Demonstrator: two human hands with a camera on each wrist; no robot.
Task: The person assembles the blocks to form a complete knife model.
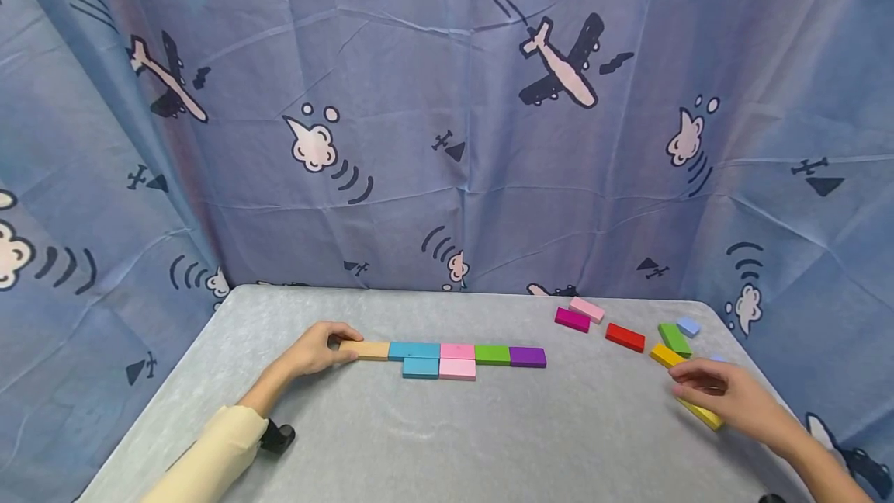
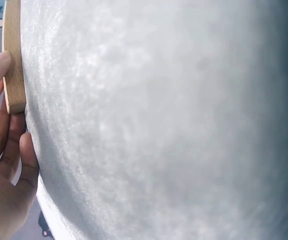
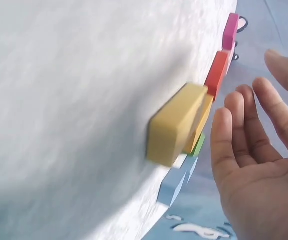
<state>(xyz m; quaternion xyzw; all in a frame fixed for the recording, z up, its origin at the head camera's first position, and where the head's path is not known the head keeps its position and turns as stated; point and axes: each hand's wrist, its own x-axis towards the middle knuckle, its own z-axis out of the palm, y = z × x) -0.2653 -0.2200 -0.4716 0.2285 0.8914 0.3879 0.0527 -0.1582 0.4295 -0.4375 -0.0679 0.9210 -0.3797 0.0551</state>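
One cream sleeve (image 1: pixel 216 449) is cut off by the lower edge, and the black device (image 1: pixel 278 437) at its cuff shows only in part. At the near right, the right hand (image 1: pixel 733 398) hangs with loosely bent fingers, holding nothing, over a yellow block (image 1: pixel 704 415); in the head view it covers part of that block and most of a pale blue block (image 1: pixel 717 359). The right wrist view shows the yellow block soft-edged with blur, the fingers apart from it.

Nearest in the centre, a short blue block (image 1: pixel 421 368) and a pink block (image 1: pixel 457 369) lie end to end against a longer row. At that row's left end, the left hand (image 1: pixel 317 349) pinches a tan block (image 1: pixel 372 351), its fingers hiding one end; fine wood grain shows in the left wrist view. Purple (image 1: pixel 528 358) closes the row.

Beyond lie flat, sharp-edged oblongs: amber (image 1: pixel 667 355), green (image 1: pixel 673 338), red (image 1: pixel 625 337), magenta (image 1: pixel 573 320). The pale grey tabletop (image 1: pixel 545 425) looks fibrous; behind it hangs a creased blue curtain (image 1: pixel 391 177) printed with aeroplanes.
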